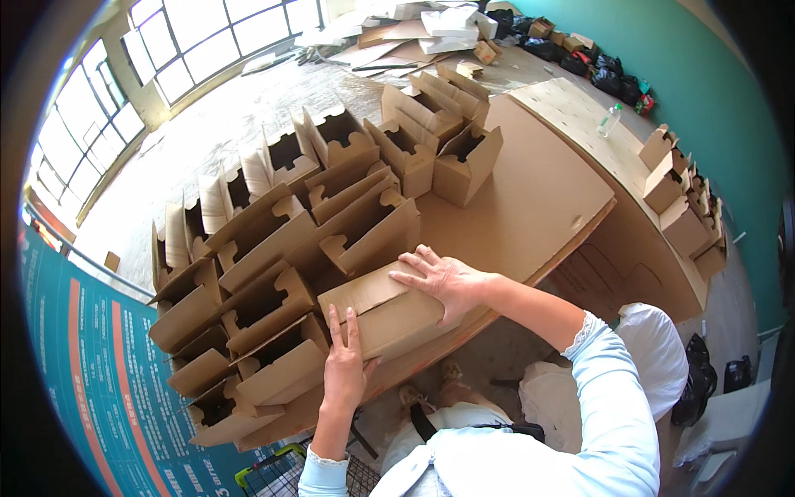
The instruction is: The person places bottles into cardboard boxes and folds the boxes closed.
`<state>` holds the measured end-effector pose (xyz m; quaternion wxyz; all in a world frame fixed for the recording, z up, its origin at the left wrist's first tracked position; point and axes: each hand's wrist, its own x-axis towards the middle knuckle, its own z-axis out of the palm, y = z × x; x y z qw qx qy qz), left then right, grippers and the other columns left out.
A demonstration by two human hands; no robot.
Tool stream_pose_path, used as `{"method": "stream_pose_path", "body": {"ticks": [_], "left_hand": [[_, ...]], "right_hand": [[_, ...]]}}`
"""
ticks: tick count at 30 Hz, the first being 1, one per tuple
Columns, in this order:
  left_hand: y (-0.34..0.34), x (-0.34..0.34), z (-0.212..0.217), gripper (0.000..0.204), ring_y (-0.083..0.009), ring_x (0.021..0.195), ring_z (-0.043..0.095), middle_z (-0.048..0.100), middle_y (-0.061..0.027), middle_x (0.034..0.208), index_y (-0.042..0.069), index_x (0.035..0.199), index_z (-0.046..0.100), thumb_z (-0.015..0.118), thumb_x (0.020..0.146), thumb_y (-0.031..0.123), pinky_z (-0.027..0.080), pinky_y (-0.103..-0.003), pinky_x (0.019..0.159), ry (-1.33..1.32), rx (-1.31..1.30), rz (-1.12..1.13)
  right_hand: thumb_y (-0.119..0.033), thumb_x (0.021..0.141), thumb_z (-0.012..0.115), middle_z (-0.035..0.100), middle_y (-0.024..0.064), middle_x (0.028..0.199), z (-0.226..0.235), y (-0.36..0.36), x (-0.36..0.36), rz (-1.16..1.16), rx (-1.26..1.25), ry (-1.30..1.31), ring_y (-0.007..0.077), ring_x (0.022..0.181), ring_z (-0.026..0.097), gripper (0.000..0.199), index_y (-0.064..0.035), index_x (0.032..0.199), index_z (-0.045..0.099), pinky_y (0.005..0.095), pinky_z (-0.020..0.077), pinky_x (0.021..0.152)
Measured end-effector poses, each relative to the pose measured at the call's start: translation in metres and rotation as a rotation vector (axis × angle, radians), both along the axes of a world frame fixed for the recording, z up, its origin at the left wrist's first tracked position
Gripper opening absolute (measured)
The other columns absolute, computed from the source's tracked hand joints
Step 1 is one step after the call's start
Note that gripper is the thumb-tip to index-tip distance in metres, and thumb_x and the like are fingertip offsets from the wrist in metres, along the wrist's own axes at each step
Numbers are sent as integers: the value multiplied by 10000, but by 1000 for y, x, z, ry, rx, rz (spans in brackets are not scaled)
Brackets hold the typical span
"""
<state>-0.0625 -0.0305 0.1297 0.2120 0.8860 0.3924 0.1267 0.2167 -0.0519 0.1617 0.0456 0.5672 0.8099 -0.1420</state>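
Many folded cardboard boxes (248,306) stand packed in rows with their flaps open, filling the space to the left of and beyond the fingers of both hands, on a large sheet of brown cardboard (530,199) that serves as a worktop. Just right of that crowd lies the one closed box (385,311), on its side near the front edge of the sheet — both hands rest on it. The left hand (344,364) comes up from below, palm flat against the near face of the box, fingers (349,327) straight, close together and pointing away from the person, their tips at the box's upper edge. The right hand (443,277) lies palm down across the top right end of the same box, its fingers (414,265) spread apart and pointing left toward the open boxes; neither hand is closed in a grip. Past the right fingertips, farther back, more open boxes (435,124) stand in a cluster. Well to the right of the right hand, a clear plastic bottle (609,120) stands on another cardboard sheet, and a further row of boxes (683,207) lines the far right edge — beside the teal wall (704,91).
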Motion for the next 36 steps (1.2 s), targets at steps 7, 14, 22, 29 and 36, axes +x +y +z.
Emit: {"method": "stream_pose_path", "body": {"ticks": [7, 14, 22, 29, 36], "left_hand": [[-7, 13, -9, 1057, -478, 1102, 585, 124, -258, 1581, 46, 1508, 239, 848, 644, 46, 568, -445, 864, -60, 64, -6], [-26, 76, -8, 993, -498, 1164, 548, 185, -316, 1543, 48, 1502, 282, 835, 678, 81, 566, -436, 847, -111, 41, -55], [-36, 227, -22, 1005, -511, 1163, 537, 200, -347, 1517, 14, 1498, 242, 833, 690, 102, 550, -438, 872, -118, 80, -69], [-25, 388, -27, 962, -474, 1179, 533, 225, -322, 1520, -72, 1472, 232, 799, 750, 216, 522, -434, 923, -39, 181, -17], [1, 488, -43, 964, -411, 1283, 473, 241, -281, 1536, -72, 1477, 244, 789, 759, 268, 493, -427, 961, 49, 372, 134]], "right_hand": [[-314, 517, 853, 298, 218, 1498, 2, -16, 14, -3, 79, 22, 437, 1367, 297, 1181, -163, 1526, 258, 484, 463, 1018], [-299, 515, 864, 310, 190, 1498, 5, -45, 78, -38, 94, -20, 415, 1346, 318, 1179, -202, 1523, 260, 478, 458, 1032], [-290, 496, 871, 310, 166, 1504, 9, -54, 229, -52, 79, 24, 367, 1370, 310, 1201, -192, 1523, 256, 481, 423, 1070], [-197, 588, 858, 282, 115, 1567, -8, -22, 394, 29, 198, -56, 332, 1452, 246, 1126, -253, 1537, 255, 437, 327, 1156], [-347, 776, 747, 363, 73, 1537, -64, -5, 482, -123, 661, -111, 287, 1439, 312, 889, -299, 1524, 268, 489, 245, 1197]]}}
